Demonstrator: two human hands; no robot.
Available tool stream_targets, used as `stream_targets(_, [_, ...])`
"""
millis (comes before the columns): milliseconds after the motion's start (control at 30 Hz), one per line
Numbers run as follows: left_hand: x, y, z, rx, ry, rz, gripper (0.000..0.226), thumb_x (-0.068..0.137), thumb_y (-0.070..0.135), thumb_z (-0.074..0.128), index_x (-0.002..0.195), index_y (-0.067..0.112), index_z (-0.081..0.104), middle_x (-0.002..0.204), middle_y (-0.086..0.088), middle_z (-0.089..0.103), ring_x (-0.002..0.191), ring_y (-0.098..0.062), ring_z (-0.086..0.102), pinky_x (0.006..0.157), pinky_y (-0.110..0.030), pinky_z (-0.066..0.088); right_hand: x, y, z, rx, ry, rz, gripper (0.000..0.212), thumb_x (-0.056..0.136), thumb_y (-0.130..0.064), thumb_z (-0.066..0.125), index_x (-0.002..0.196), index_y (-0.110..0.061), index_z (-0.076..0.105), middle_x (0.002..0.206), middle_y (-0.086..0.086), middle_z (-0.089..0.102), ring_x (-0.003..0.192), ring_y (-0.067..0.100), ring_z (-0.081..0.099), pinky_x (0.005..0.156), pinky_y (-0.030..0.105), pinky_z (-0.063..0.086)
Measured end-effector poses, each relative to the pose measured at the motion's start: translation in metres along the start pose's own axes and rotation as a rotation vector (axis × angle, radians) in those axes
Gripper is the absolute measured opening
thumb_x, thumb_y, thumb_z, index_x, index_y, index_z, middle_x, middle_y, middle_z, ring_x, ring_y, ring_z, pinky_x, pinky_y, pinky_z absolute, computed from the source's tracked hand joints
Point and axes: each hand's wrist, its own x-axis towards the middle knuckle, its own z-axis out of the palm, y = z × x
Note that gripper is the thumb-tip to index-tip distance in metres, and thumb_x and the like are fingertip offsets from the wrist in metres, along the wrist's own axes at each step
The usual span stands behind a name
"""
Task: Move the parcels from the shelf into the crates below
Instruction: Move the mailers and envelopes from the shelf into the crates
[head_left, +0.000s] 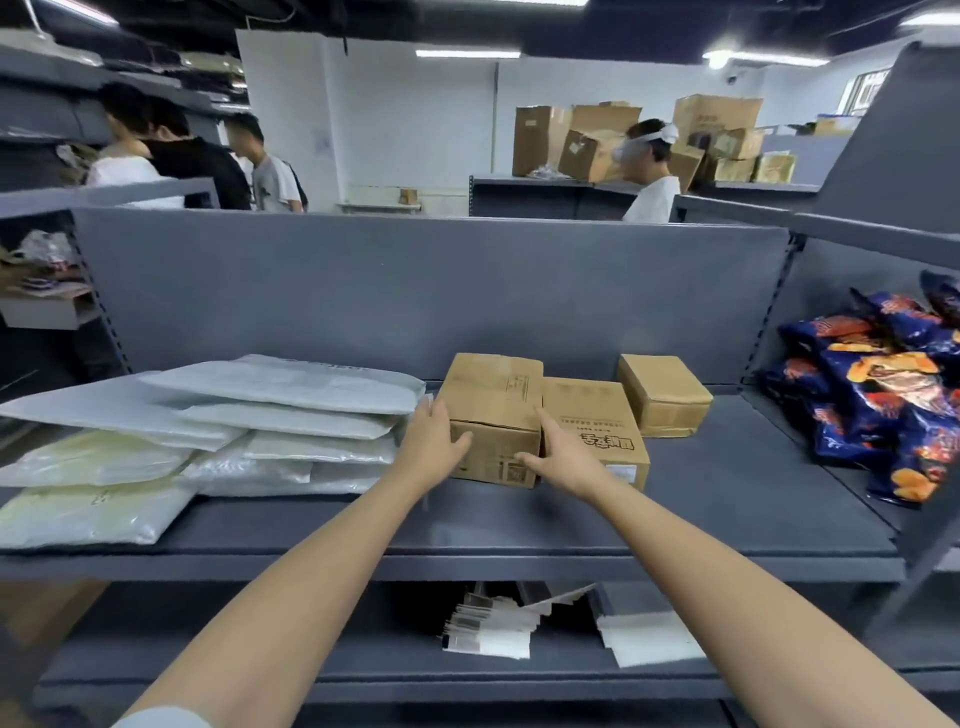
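Observation:
A brown cardboard box (493, 410) stands on the grey shelf (727, 499) in the middle. My left hand (434, 441) presses its left side with fingers straight and the thumb on the front face. My right hand (558, 457) lies against its right side, fingers straight, between it and a flatter printed box (597, 415). A third small box (662, 392) sits behind to the right. White and clear plastic mailer bags (234, 415) are piled on the shelf's left half. No crate is in view.
Blue snack bags (883, 384) are heaped on the adjoining shelf at right. A lower shelf holds labels and white envelopes (493, 618). Several people stand beyond the shelf's back panel, with stacked cartons (597, 137) far behind.

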Motion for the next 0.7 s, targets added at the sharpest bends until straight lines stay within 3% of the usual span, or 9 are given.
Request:
stream_targets(100, [0.002, 0.004, 0.004, 0.045, -0.059, -0.072, 0.074, 0.09, 0.029, 0.056, 0.146, 0.003, 0.016, 0.153, -0.017, 0.016, 0.133, -0.034, 0.036, 0.105, -0.036, 0.034, 0.005, 0.001, 0.008, 0.02, -0.062, -0.01, 0.079, 0.093, -0.02, 0.058, 0.151, -0.011, 0.004, 0.151, 0.011, 0.032, 0.131, 0.027, 0.042, 0.103, 0.029, 0.036])
stream_targets(200, [0.005, 0.007, 0.006, 0.022, -0.111, -0.091, 0.081, 0.088, 0.026, 0.058, 0.147, 0.001, 0.01, 0.153, -0.017, 0.014, 0.138, -0.031, 0.028, 0.111, -0.036, 0.029, 0.01, 0.004, 0.012, 0.05, -0.073, -0.015, 0.082, 0.091, -0.018, 0.06, 0.151, -0.011, 0.003, 0.151, 0.012, 0.032, 0.133, 0.026, 0.039, 0.106, 0.026, 0.03])
stream_targets(267, [0.008, 0.006, 0.007, -0.014, -0.107, -0.103, 0.084, 0.083, 0.026, 0.061, 0.147, 0.004, 0.013, 0.151, -0.016, 0.019, 0.137, -0.03, 0.029, 0.112, -0.037, 0.03, 0.011, 0.006, 0.012, 0.078, -0.074, -0.015, 0.083, 0.09, -0.017, 0.061, 0.151, -0.011, 0.005, 0.154, 0.01, 0.028, 0.136, 0.024, 0.036, 0.108, 0.025, 0.028])
stream_targets(400, [0.003, 0.009, 0.002, -0.066, -0.034, -0.101, 0.084, 0.061, 0.035, 0.057, 0.139, 0.019, 0.031, 0.132, -0.006, 0.047, 0.12, -0.027, 0.049, 0.099, -0.039, 0.044, 0.005, 0.015, 0.014, 0.138, -0.027, -0.071, 0.086, 0.087, -0.016, 0.064, 0.152, -0.017, 0.007, 0.157, 0.006, 0.02, 0.139, 0.022, 0.031, 0.111, 0.026, 0.028])
stream_targets(533, [-0.016, 0.017, -0.009, -0.043, 0.114, -0.002, 0.068, 0.074, 0.02, 0.069, 0.136, 0.013, 0.041, 0.129, -0.007, 0.053, 0.122, -0.027, 0.046, 0.102, -0.033, 0.035, -0.009, 0.023, 0.005, 0.136, 0.113, -0.238, 0.108, 0.076, -0.023, 0.077, 0.152, -0.022, 0.0, 0.16, -0.001, 0.008, 0.145, 0.015, 0.018, 0.117, 0.032, 0.024])
stream_targets(700, [-0.036, 0.029, -0.038, -0.184, 0.191, 0.04, 0.078, 0.078, 0.025, 0.071, 0.144, 0.02, 0.03, 0.129, -0.005, 0.048, 0.128, -0.024, 0.036, 0.105, -0.035, 0.035, -0.022, 0.017, -0.021, 0.065, 0.185, -0.36, 0.122, 0.071, -0.025, 0.081, 0.15, -0.021, -0.012, 0.16, -0.003, -0.002, 0.147, 0.012, 0.005, 0.119, 0.029, 0.015])
